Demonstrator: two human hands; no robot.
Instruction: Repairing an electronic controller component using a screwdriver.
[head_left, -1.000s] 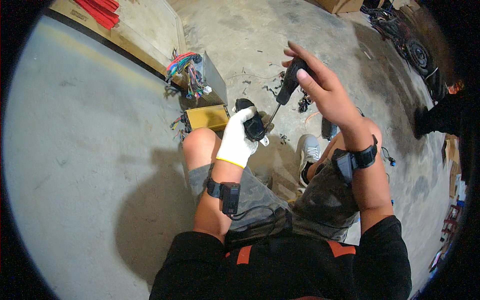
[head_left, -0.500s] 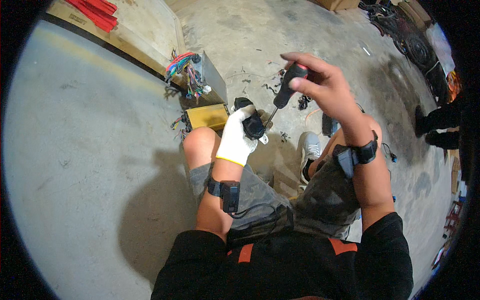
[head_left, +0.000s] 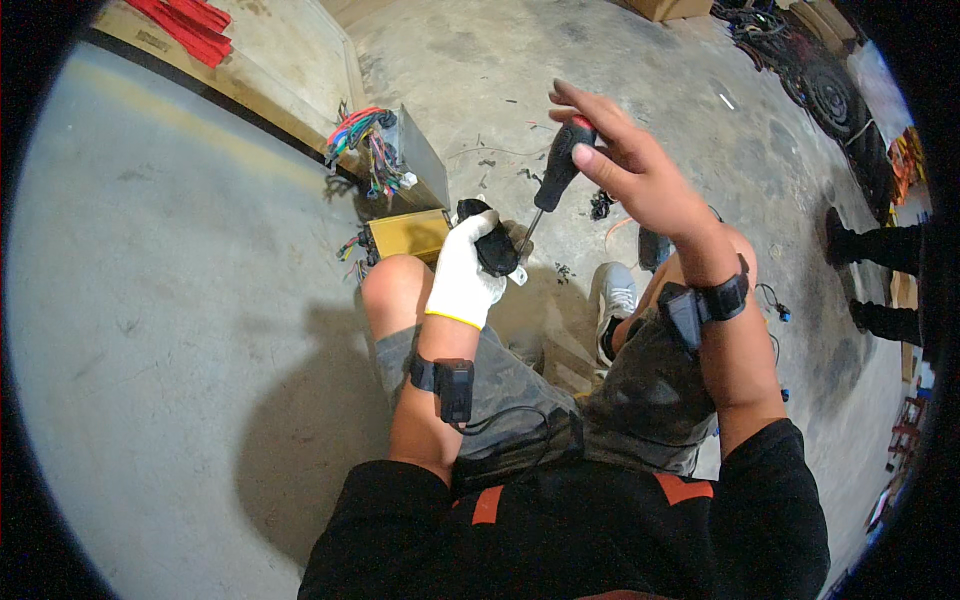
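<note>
My left hand (head_left: 468, 262), in a white glove with a yellow hem, grips a black rounded part (head_left: 496, 246) with a small light metal tab at its lower edge. What exactly the part is, I cannot make out. Bare, my right hand (head_left: 640, 172) holds a screwdriver (head_left: 561, 165) with a black and red handle, the thumb along its side and the fingers stretched over its top. The slanted shaft runs down to the right side of the black part, where gloved fingers partly hide the tip.
Beyond my left knee stand a gold metal box (head_left: 408, 236) and a grey metal box (head_left: 420, 150) with a bundle of coloured wires (head_left: 372, 150). Small black scraps (head_left: 528, 174) litter the concrete floor. Another person's dark-clothed legs (head_left: 880, 245) are at right, near piled parts (head_left: 828, 95).
My right hand has shifted slightly up and left, its fingers straighter over the handle. The black part has turned a little in my left hand, and the screwdriver tip has moved left with it.
</note>
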